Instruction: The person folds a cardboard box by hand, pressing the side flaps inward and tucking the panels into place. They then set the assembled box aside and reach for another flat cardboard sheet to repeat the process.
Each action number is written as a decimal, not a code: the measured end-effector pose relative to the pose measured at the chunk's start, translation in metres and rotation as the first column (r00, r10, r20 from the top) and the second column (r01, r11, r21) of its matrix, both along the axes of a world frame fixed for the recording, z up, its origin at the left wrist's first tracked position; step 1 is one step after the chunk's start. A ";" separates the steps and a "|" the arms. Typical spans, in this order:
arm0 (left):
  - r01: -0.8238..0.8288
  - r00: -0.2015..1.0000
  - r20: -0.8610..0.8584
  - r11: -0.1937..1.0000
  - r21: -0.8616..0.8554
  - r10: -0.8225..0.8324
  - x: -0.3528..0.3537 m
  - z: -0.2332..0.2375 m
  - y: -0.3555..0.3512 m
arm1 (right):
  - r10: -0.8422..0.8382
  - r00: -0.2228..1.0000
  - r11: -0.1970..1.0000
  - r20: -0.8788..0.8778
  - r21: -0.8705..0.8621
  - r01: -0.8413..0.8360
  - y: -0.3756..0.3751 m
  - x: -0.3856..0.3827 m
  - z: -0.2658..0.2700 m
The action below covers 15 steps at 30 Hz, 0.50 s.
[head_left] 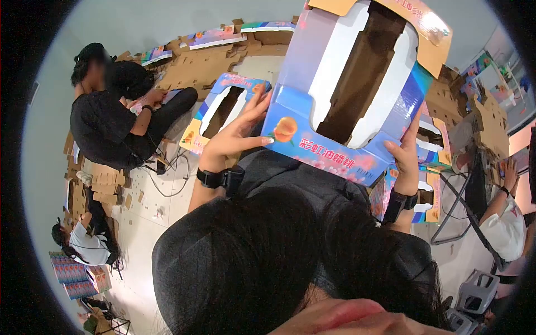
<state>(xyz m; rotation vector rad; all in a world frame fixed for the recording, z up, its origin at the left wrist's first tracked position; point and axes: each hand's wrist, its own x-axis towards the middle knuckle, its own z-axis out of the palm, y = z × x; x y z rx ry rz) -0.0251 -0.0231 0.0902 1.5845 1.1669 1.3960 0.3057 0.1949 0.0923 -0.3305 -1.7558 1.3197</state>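
A printed cardboard fruit box (pixel 357 92), blue and lilac with a peach picture and red lettering, is raised and tilted before me. Its top has a long opening edged by white flaps, and brown cardboard shows inside. My left hand (pixel 241 131) grips the box's lower left side, thumb on the front panel and fingers partly behind. At the lower right, my right hand (pixel 406 149) holds it with the thumb against the edge; most of those fingers are hidden. Another box of the same kind (pixel 211 114) lies on the floor just beyond my left hand.
More printed boxes (pixel 429 196) stand at my right, partly behind my arm, beside a metal-framed folding chair (pixel 455 223). Flattened brown cardboard (pixel 195 70) lies along the wall. A person in black (pixel 111 120) sits at left among cables (pixel 181 178). Other people are farther off.
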 end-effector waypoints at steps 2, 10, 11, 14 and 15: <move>0.035 0.991 0.134 0.999 -0.039 -0.029 0.001 -0.011 0.005 | 0.014 1.000 1.000 0.008 0.027 -0.015 0.000 0.000 0.001; 0.001 0.953 0.299 0.991 -0.136 0.040 -0.002 -0.071 0.025 | -0.026 0.998 0.996 0.061 0.092 0.021 -0.010 -0.005 -0.019; -0.008 0.955 0.291 0.989 -0.146 0.050 -0.004 -0.079 0.026 | -0.016 0.998 0.996 0.067 0.088 0.010 -0.013 -0.006 -0.019; 0.041 0.904 0.426 0.985 -0.165 0.034 0.000 -0.071 0.022 | -0.025 0.998 0.993 0.060 0.114 0.018 -0.016 -0.007 -0.018; 0.032 0.919 0.392 0.986 -0.162 0.034 -0.001 -0.069 0.021 | -0.017 0.998 0.994 0.056 0.112 0.010 -0.017 -0.008 -0.019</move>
